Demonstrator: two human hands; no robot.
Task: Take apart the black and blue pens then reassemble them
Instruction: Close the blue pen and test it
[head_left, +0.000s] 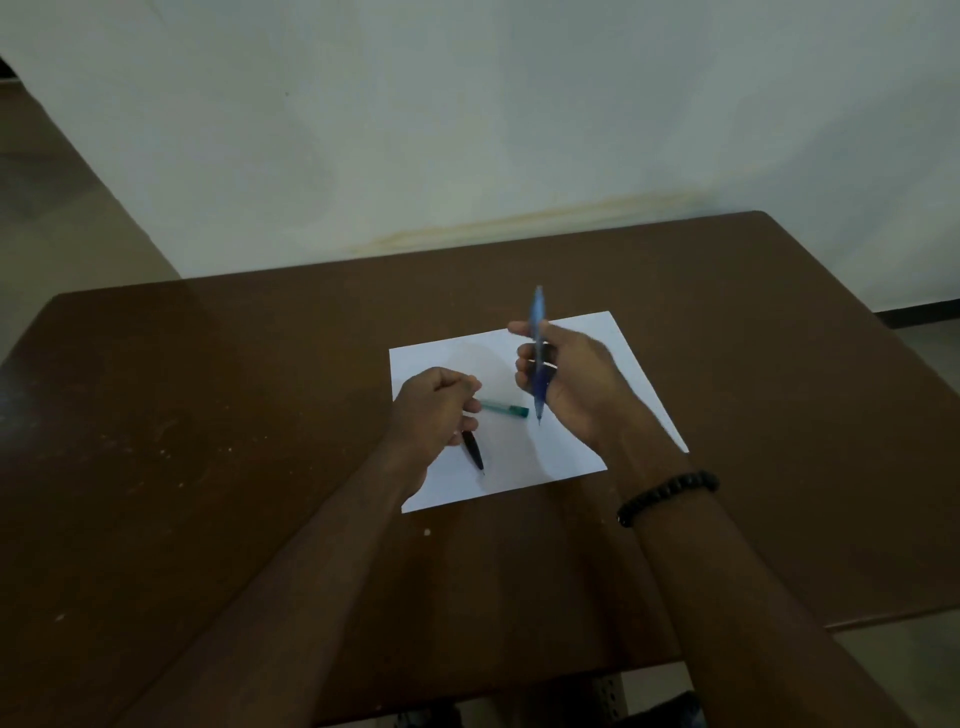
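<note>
Brown desk (208, 415), one white sheet (571, 457), three pens, two hands.
Left hand (431, 410) hovers over the sheet with its grip curled, holding nothing; the slim black pen (474, 451) lies under it, a green pen (503, 408) just right. Right hand (571, 387), its wrist in a beaded bracelet (667, 498), pinches the blue pen (538, 358) upright, tip down.

blue pen (538, 358) upright (tip down), black pen (472, 450) on paper

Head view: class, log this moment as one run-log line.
right hand: holds blue pen upright | left hand: holds black pen | green pen: on paper
</note>
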